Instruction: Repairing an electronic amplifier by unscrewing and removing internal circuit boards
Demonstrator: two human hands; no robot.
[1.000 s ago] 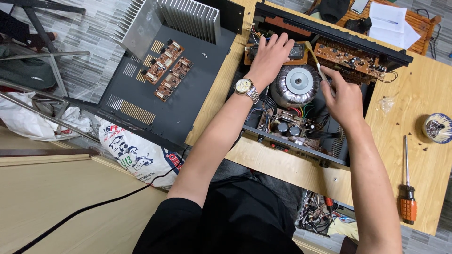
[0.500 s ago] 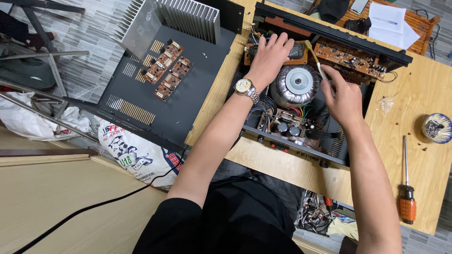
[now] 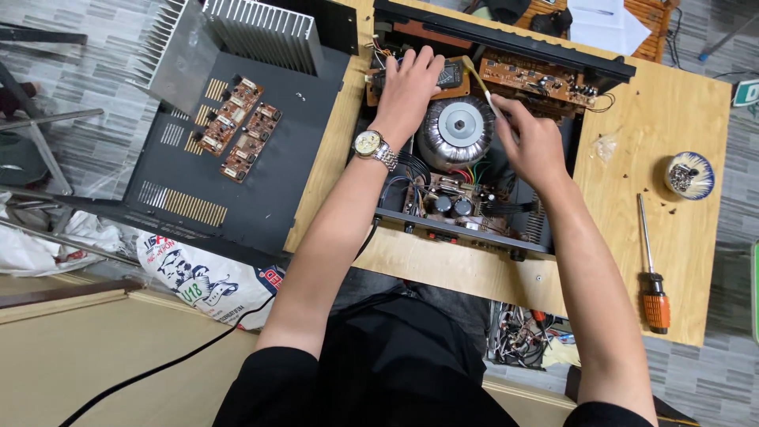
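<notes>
**Bare hands inside an opened amplifier chassis**

Wooden and pale, the plywood worktable (image 3: 672, 261) fills the right half of the single head view, seen from straight above. On it sits the open black metal amplifier chassis (image 3: 466, 225), lid off, its near edge lying along the table's front edge at six o'clock.

At the chassis centre is the round silver toroidal transformer (image 3: 460, 130). The left hand (image 3: 411, 87), a metal wristwatch (image 3: 369, 144) on its wrist, lies flat at eleven o'clock of the transformer, fingers spread and pressing on a dark component there, seemingly to steady it. The right hand (image 3: 534, 142), at three o'clock of the transformer, is pinched shut on a thin pale-handled tool (image 3: 482, 87), perhaps a small brush, whose tip points toward the left hand. The two hands are apart, with the transformer between them.

A brown printed circuit board (image 3: 538, 79) lies at one o'clock, close to the tool, so room there is tight; wiring crowds the six o'clock side.

Further right, well apart, rest an orange-handled screwdriver (image 3: 652, 269) and a small blue-rimmed bowl of screws (image 3: 688, 174). Left of the table, the removed black cover panel (image 3: 237, 158) with ribbed aluminium heatsinks (image 3: 261, 32) lies off the table's edge.
</notes>
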